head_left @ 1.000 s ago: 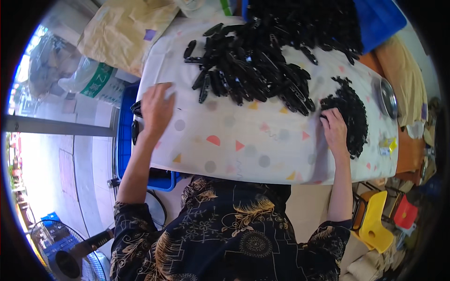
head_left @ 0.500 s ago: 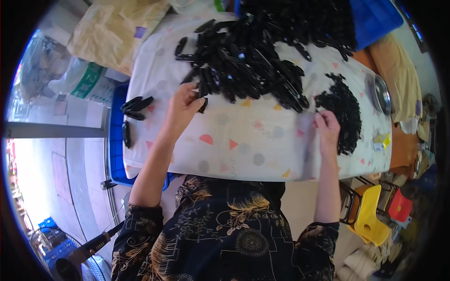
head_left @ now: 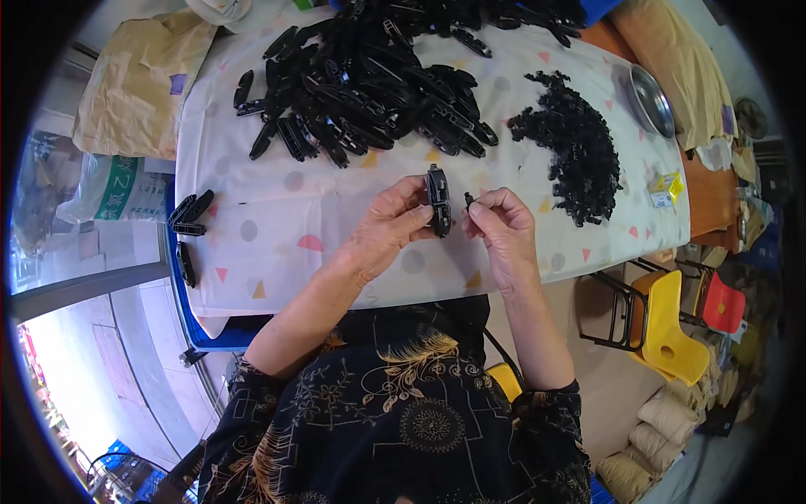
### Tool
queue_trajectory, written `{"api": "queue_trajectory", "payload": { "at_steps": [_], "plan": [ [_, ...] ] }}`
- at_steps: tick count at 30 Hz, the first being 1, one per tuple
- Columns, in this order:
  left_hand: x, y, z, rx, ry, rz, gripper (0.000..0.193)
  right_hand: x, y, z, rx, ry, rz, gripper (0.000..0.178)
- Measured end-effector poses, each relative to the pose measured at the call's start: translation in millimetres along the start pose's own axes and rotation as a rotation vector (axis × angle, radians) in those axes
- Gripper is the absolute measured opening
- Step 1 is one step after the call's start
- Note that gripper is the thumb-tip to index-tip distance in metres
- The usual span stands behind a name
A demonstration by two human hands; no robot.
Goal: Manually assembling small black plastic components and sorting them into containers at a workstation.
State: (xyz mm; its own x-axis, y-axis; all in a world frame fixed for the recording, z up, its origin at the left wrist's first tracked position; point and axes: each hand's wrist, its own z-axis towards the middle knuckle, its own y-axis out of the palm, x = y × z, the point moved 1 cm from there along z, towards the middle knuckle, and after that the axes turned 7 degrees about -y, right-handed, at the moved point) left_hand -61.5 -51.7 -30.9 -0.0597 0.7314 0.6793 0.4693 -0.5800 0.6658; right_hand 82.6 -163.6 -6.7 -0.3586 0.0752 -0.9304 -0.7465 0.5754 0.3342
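Above the near part of the table, my left hand (head_left: 395, 214) grips a long black plastic piece (head_left: 437, 200), upright and slightly curved, with slots along it. Close by on its right, my right hand (head_left: 504, 227) pinches a small black plastic part (head_left: 468, 200) between thumb and fingertips. The two pieces are apart by a narrow gap. Beyond my hands lies a big heap of similar long black pieces (head_left: 361, 92). A pile of small black parts (head_left: 579, 160) spreads to the right. A few long pieces (head_left: 191, 214) rest at the table's left edge.
A patterned white cloth (head_left: 277, 210) covers the table. At its right are a round metal dish (head_left: 651, 101) and a small yellow box (head_left: 666, 191). A blue crate (head_left: 186, 315) is under the left edge. Yellow (head_left: 672, 328) and red (head_left: 722, 302) chairs stand at the right.
My left hand has lifted a long black piece from the heap toward the middle. My right hand has come left from the small-parts pile with a small part. The view has shifted.
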Motion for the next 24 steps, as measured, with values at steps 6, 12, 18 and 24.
{"api": "queue_trajectory", "payload": {
  "at_steps": [6,12,18,24],
  "plan": [
    [-8.0,9.6,3.1,0.011,-0.043,0.035,0.032,6.8,-0.6,-6.8,0.043,-0.034,0.046,0.004],
    [-4.6,11.6,1.0,0.023,-0.069,0.097,0.031,-21.5,-8.5,-5.4,-0.246,-0.308,-0.510,0.008],
    [-6.7,11.4,0.2,-0.034,-0.114,0.324,0.033,-46.7,-3.8,-3.3,-0.538,-0.598,-0.989,0.016],
    [-6.6,9.7,-4.9,-0.074,-0.088,0.422,0.034,-50.7,3.5,1.8,-0.755,-0.721,-1.229,0.018]
  ]
}}
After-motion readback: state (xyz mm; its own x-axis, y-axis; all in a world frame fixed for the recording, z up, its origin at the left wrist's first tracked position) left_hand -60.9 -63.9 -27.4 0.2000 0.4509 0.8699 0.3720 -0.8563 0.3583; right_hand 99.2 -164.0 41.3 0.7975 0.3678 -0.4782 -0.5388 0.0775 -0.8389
